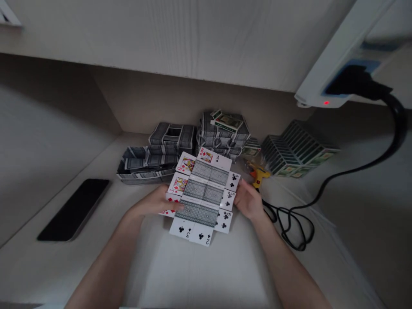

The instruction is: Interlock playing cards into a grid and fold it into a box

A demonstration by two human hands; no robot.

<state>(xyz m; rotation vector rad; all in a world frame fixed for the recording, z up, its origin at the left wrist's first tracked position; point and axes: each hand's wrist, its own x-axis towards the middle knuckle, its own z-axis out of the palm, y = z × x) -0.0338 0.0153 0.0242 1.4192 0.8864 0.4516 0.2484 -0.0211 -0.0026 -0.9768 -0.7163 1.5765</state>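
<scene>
A flat panel of joined playing cards (202, 193) is held above the table in the middle of the head view. Grey patterned backs fill its centre, while face-up cards stick out along the edges, among them a king, a queen, a jack and several clubs. My left hand (156, 201) grips the left edge, with a finger lying over the cards and the rest of the hand partly behind them. At the right edge, my right hand (249, 199) is closed around the cards near the four and five of clubs, its fingertips partly hidden.
Behind stand a box made of cards (172, 135), an open card tray (146, 165) and a card stack (223, 133) topped by a card packet (227, 121). A yellow glue gun (259, 175), black cable (294, 210) and card packs (299, 148) are right; a phone (75, 209) lies left.
</scene>
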